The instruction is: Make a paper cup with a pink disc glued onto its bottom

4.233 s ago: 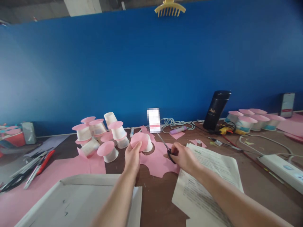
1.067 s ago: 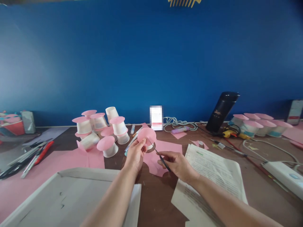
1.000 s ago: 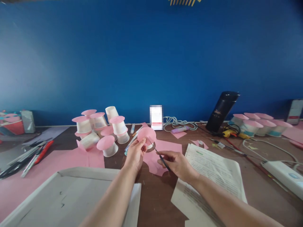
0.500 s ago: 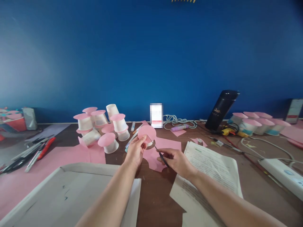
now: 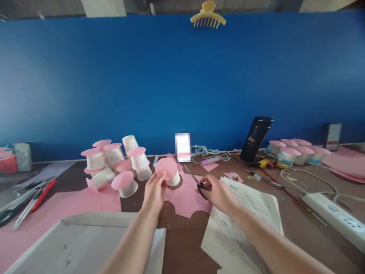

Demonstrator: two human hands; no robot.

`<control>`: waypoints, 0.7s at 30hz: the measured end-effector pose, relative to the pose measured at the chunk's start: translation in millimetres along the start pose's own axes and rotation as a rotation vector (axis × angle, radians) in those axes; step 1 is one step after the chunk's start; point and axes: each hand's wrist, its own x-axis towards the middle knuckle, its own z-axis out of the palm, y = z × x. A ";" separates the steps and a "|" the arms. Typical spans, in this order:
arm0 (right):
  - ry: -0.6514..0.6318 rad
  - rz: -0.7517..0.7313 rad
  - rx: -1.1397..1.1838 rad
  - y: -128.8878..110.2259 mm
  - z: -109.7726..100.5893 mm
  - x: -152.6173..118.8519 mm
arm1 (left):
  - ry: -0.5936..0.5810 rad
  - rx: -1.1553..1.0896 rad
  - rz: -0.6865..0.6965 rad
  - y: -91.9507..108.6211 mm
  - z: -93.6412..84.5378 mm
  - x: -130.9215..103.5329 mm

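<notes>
Six white cups [image 5: 303,156] topped with pink rounds stand toward three o'clock of the held pink disc [image 5: 166,167]; what they contain is hidden. At nine o'clock a cluster of capped cups [image 5: 96,161] is partly stacked, with a tipped cup [image 5: 103,178] lying on its side in front. Farther out that way, a red container [image 5: 8,165] holds pink and teal pieces. Toward eight o'clock, a shallow white box [image 5: 76,247] has a few dark marks on its floor. The black bottle [image 5: 254,141], between two and three o'clock, has its lid on.

The left hand [image 5: 155,189] pinches the disc's near edge between thumb and fingers, above the pink sheet [image 5: 185,198]. A single cup [image 5: 173,179] shows just behind it; I cannot tell if they touch. The right hand [image 5: 216,190] has its fingers closed around the handles of the scissors [image 5: 195,177].

Half a second ago the blades were at the disc; now they are apart from it, and the yellow claw clip [image 5: 208,16] shows whole near one o'clock.
</notes>
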 end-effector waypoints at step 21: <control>-0.268 0.066 -0.430 1.1 -28.1 3.8 | -0.318 0.477 -0.277 -22.0 6.3 -19.1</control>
